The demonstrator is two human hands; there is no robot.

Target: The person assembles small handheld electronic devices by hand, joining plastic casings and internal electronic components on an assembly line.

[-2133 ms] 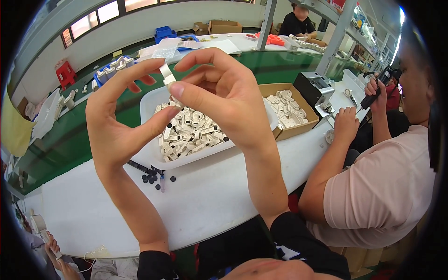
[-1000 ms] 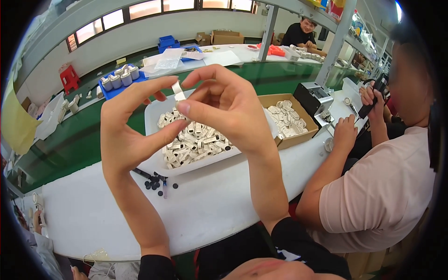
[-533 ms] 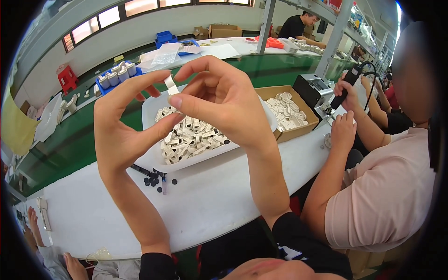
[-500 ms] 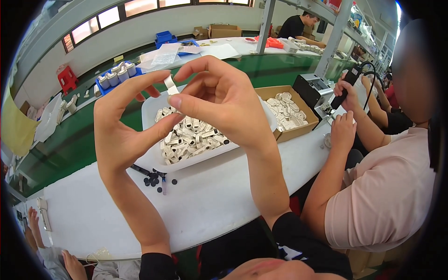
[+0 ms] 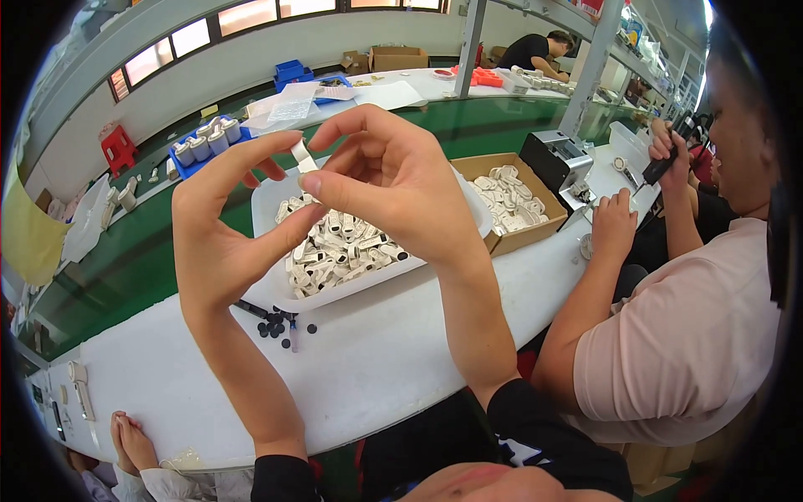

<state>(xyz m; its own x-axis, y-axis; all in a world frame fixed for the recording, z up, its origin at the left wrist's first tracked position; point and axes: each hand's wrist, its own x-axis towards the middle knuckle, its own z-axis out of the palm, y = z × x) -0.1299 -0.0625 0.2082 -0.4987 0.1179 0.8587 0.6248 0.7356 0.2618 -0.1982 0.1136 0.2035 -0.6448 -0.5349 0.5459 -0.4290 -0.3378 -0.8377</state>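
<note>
Raised over a white tub (image 5: 335, 303), both of my hands pinch one small, narrow white plastic part (image 5: 304, 156). My left hand (image 5: 209, 226) reaches round it, the index fingertip at its upper end and the thumb by its lower end. My right hand (image 5: 406, 180) grips its middle between thumb and curled fingers, which partly cover it. Beneath them the tub is heaped with similar white plastic parts (image 5: 339, 259), some with dark openings. Several small black discs (image 5: 270, 326) lie on the white table before the tub, beside a screwdriver (image 5: 293, 335) and a dark tool partly behind my left forearm.
Right of the tub stands a cardboard box (image 5: 523, 238) of white parts, then a black machine (image 5: 556, 163). A co-worker (image 5: 669, 335) sits close on my right, holding a black power screwdriver (image 5: 662, 163). Another person's hands (image 5: 134, 439) rest at the lower left. A green conveyor belt (image 5: 109, 289) runs behind.
My hands keep nearly the same pinch on the white part. The co-worker on the right has lifted the power screwdriver up and away. The hands at lower left have come together.
</note>
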